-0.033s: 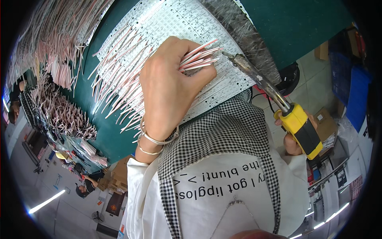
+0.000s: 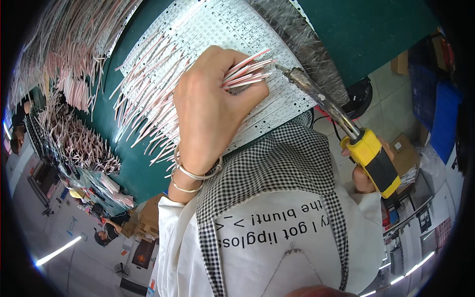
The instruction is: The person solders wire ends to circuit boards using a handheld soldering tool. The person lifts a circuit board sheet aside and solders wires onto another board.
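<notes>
A bunch of thin red-and-white wires (image 2: 246, 74) is pinched between the thumb and fingers of my left hand (image 2: 205, 106), their ends pointing right. That hand rests over a white circuit board panel (image 2: 217, 22) printed with rows of small pads. Many more wires (image 2: 148, 106) fan out across the panel to the left of the hand. My right hand (image 2: 365, 178) is wrapped around the yellow and black grip of a soldering gun (image 2: 373, 161). Its long metal barrel slants up and left, and the tip is close to the wire ends; contact is not clear.
The panel lies on a green tabletop (image 2: 396, 29), beside a dark, scuffed strip (image 2: 311, 44). At the left are heaps of wires (image 2: 74, 131) and further wired panels (image 2: 74, 34). Beyond the table's right edge are a blue crate (image 2: 443, 121) and a cardboard box (image 2: 405, 151).
</notes>
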`<state>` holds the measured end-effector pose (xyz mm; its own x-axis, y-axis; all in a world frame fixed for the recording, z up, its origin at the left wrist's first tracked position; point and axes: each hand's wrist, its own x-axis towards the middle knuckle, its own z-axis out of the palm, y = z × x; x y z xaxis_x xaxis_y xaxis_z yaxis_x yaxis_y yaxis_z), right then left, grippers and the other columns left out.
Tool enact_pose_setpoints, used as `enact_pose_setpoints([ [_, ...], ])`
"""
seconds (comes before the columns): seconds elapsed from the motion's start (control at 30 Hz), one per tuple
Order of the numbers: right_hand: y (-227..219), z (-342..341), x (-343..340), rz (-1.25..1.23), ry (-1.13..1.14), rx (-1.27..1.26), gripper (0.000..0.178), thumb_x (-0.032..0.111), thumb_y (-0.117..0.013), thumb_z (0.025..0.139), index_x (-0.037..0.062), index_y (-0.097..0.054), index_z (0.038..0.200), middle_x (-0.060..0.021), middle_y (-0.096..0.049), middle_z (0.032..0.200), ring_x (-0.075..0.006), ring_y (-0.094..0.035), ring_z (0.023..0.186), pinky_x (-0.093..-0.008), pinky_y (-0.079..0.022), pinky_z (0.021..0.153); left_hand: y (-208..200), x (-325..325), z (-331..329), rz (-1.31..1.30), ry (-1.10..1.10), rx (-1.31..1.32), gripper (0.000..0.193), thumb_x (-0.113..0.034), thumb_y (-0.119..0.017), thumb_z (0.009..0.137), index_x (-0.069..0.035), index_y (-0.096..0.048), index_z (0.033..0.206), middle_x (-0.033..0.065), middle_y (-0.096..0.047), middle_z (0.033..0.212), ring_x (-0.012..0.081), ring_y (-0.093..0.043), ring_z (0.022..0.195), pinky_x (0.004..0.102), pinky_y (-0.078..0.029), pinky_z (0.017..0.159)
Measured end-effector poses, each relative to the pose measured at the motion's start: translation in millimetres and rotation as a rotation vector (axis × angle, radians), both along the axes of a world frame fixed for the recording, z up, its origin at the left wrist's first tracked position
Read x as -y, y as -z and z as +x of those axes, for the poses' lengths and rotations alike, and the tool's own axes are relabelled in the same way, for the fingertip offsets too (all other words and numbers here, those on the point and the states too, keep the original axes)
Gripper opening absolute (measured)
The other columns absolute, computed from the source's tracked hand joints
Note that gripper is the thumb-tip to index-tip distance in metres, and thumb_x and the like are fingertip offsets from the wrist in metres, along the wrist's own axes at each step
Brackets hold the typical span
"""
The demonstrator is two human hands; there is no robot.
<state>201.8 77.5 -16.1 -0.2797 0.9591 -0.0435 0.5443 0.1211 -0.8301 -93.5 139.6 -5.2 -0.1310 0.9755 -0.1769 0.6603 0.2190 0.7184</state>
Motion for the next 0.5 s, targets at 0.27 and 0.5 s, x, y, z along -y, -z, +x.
enact_pose_setpoints([
  [0.27,0,21,16,-0.016,-0.093,-0.044,0.075,0.061,-0.065,0.081,-0.0035,-0.054,0.118,-0.0131,-0.067,0.102,-0.0164,-0.063,0.074,-0.0288,-0.053,0.066,-23,-5,-25,-0.018,0.076,0.109,0.017,-0.016,-0.051,0.096,-0.004,-0.063,0.099,0.0062,-0.056,0.065,0.0117,-0.047,0.051,0.0289,-0.037,0.049],
  [0.5,13,27,31,-0.007,0.018,-0.380,0.049,0.039,-0.077,0.071,0.0000,-0.067,0.099,-0.0155,-0.070,0.091,-0.0326,-0.070,0.079,-0.0381,-0.055,0.074,-37,-21,-31,0.535,-0.246,0.649,0.031,-0.033,-0.038,0.104,-0.005,-0.047,0.094,0.0025,-0.051,0.064,0.0061,-0.042,0.048,0.0189,-0.030,0.042],
])
